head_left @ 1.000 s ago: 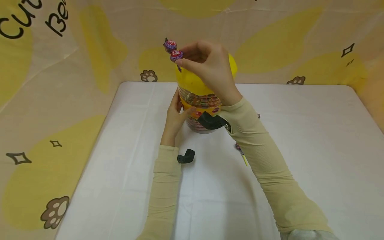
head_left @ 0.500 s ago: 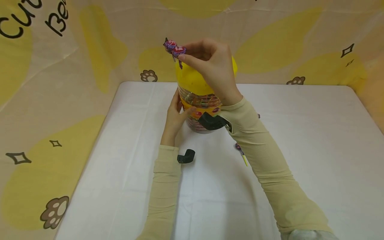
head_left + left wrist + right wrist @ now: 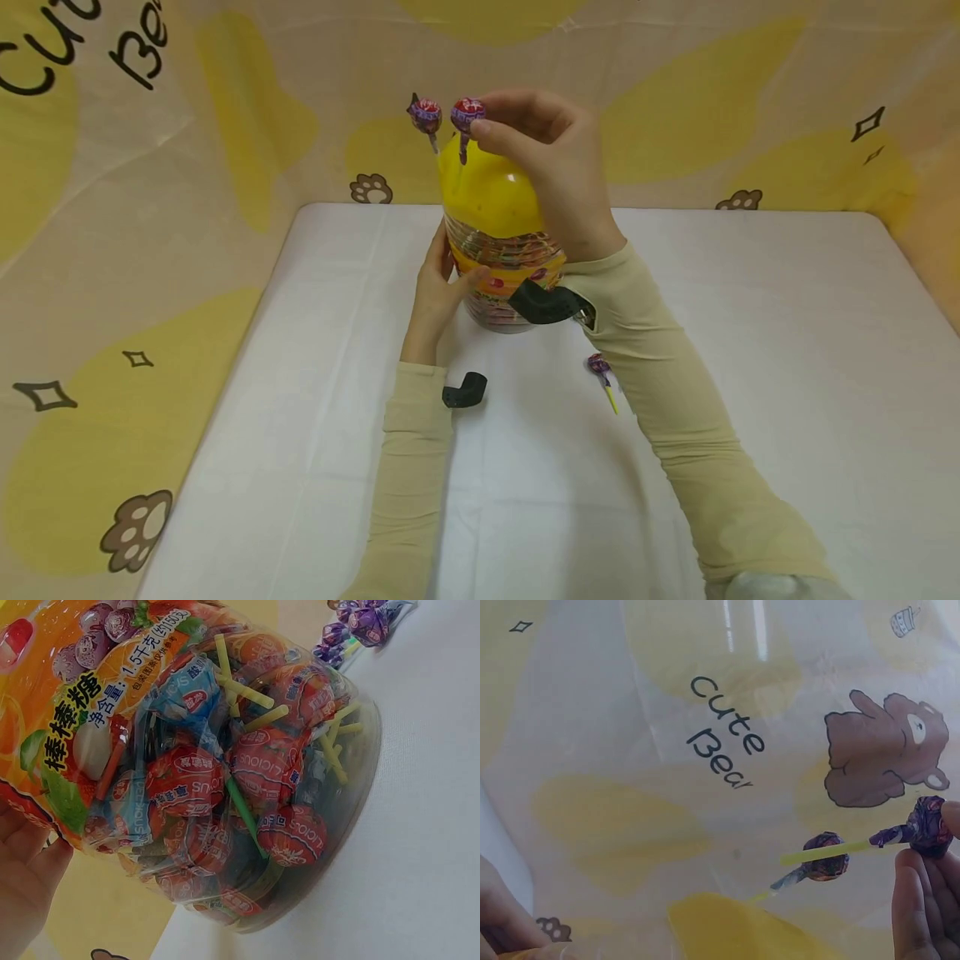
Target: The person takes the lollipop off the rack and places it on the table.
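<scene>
A clear jar of wrapped lollipops (image 3: 510,315) with a rounded yellow top (image 3: 491,196) stands on the table; printed text and fruit cover its label (image 3: 94,697). My left hand (image 3: 437,304) grips the jar's left side, thumb in front, the other fingers partly hidden behind it. Above the top, my right hand (image 3: 558,167) pinches a purple-wrapped lollipop (image 3: 468,115) by its head between thumb and fingers. Its yellow stick (image 3: 825,853) shows in the right wrist view. A second purple lollipop (image 3: 425,117) stands head up at the top's left edge, just left of the held one.
One purple lollipop (image 3: 599,364) lies on the white table (image 3: 315,467) beside my right sleeve. In the left wrist view, several purple lollipops (image 3: 367,622) lie past the jar's base. A patterned yellow backdrop (image 3: 675,92) rises behind the table.
My right hand has moved right and slightly up with its lollipop, from overlapping the standing lollipop to apart from it. My left hand keeps its grip on the jar.
</scene>
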Demonstrator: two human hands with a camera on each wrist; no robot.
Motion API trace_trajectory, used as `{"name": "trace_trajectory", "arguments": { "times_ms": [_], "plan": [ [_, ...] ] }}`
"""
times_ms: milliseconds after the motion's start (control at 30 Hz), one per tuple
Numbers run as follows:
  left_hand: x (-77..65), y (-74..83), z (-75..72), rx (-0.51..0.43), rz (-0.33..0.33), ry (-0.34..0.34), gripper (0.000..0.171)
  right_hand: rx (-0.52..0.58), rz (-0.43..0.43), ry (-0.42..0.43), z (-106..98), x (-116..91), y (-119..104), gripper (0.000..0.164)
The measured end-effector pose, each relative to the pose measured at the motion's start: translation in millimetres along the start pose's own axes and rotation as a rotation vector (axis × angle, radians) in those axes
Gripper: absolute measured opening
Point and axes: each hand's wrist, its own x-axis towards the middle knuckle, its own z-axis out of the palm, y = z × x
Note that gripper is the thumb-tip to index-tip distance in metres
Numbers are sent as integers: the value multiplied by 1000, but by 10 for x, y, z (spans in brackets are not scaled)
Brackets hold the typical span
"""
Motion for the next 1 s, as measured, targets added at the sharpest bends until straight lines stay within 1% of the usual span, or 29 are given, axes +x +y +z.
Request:
{"name": "trace_trajectory", "arguments": {
  "times_ms": [200, 367, 533, 667, 833, 1000],
  "plan": [
    [-9, 3, -1, 9, 14, -1, 116, 57, 42, -4, -180, -119, -48, 13],
    [-5, 5, -8, -11, 40, 3, 123, 115, 65, 5, -373, -248, -74, 12],
    [4, 2, -8, -21, 52, 1, 124, 114, 105, -4, -602, -433, -52, 12],
    [9, 1, -3, -20, 52, -2, 125, 109, 116, 3, -802, -587, -8, 13],
    [4, 0, 10, -23, 55, 0, 126, 142, 105, 31, -1034, -751, 42, 14],
    [1, -13, 17, -18, 54, 1, 125, 145, 137, 73, -1239, -916, 93, 13]
  ]
}}
